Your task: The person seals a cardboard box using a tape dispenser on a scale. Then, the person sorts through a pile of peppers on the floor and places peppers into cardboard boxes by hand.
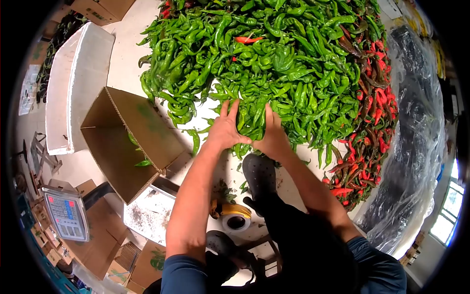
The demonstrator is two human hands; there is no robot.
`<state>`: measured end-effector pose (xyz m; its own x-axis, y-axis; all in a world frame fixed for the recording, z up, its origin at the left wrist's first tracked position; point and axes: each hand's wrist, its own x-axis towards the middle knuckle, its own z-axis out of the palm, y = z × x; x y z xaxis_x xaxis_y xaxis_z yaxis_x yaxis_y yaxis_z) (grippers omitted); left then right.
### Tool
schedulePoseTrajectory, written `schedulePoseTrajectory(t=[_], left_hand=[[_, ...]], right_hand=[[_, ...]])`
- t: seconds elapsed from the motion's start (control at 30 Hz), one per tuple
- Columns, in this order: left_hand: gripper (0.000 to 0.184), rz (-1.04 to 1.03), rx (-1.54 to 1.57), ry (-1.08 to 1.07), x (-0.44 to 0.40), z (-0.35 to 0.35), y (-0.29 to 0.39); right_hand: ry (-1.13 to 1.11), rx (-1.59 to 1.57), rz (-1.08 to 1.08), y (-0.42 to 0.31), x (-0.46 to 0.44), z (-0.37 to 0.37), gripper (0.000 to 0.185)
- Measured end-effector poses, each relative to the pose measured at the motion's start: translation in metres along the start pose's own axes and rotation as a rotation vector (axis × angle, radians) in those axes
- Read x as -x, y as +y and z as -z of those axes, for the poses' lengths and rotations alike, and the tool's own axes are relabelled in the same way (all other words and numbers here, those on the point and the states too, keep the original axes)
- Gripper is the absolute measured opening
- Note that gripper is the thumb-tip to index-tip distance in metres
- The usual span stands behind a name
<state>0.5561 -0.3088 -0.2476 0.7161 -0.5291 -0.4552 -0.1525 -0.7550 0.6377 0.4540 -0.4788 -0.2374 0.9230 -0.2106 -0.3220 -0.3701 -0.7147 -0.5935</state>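
Both my hands reach into the near edge of a large heap of green chili peppers (293, 73) on the pale floor. My left hand (224, 130) touches the peppers with its fingers stretched out and apart. Close beside it, my right hand (271, 139) points its straight fingers into the heap, some of them partly hidden. My thumbs come near each other, and several peppers lie between the hands. Neither hand is closed around a pepper. One red chili pepper (248, 39) rests on top of the green ones.
Red and dark peppers (379, 110) border the heap at right, beside clear plastic sheeting (411, 127). At left stand an open cardboard box (142, 122), a white foam box (73, 93) and a scale (67, 214). A tape roll (237, 222) lies near my shoe (259, 174).
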Motion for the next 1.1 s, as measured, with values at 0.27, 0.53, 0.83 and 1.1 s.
schedulePoseTrajectory(t=[0.27, 0.53, 0.83, 1.1], left_hand=[[0.142, -0.003, 0.323, -0.096, -0.007, -0.006, -0.005], [0.129, 0.151, 0.482, 0.119, -0.009, -0.028, 0.013], [0.108, -0.023, 0.677, 0.120, 0.012, -0.035, 0.018], [0.099, -0.274, 0.633, 0.292, 0.068, -0.015, 0.072]], right_hand=[[-0.298, -0.398, -0.141, 0.022, -0.019, 0.027, 0.122], [-0.221, -0.071, -0.075, 0.016, -0.031, 0.012, 0.121], [-0.259, -0.378, -0.170, 0.013, -0.004, 0.029, 0.106], [-0.091, -0.437, -0.048, -0.021, 0.059, 0.078, 0.092]])
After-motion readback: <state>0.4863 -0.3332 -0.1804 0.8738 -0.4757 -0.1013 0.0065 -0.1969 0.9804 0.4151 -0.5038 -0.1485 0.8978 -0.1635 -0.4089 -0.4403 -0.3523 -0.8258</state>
